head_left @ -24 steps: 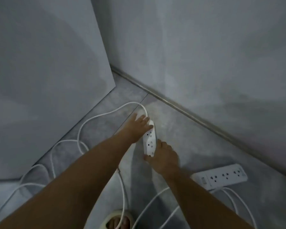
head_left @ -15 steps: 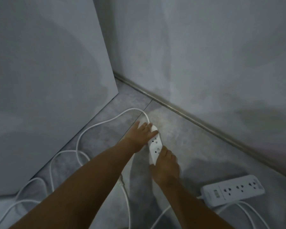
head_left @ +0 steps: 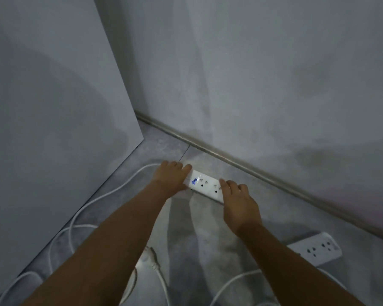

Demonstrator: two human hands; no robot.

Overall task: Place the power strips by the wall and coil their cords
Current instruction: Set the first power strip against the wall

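Observation:
A white power strip (head_left: pixel 205 184) with a blue lit display lies on the grey floor, roughly parallel to the wall's baseboard (head_left: pixel 241 161). My left hand (head_left: pixel 171 175) grips its left end and my right hand (head_left: pixel 239 202) holds its right end. Its white cord (head_left: pixel 102 196) trails off to the left in loose loops. A second white power strip (head_left: pixel 316 249) lies at the lower right near the wall, partly hidden by my right forearm, with its cord (head_left: pixel 234 283) looping below.
A large white panel (head_left: pixel 53 107) stands at the left and meets the wall in a corner. A white plug (head_left: pixel 152 259) lies on the floor between my forearms. Loose cord loops cover the lower left floor.
Both hands have turned the power strip from pointing toward the wall to lying along it, nearer the baseboard. The view has shifted closer, and the second strip now sits lower right.

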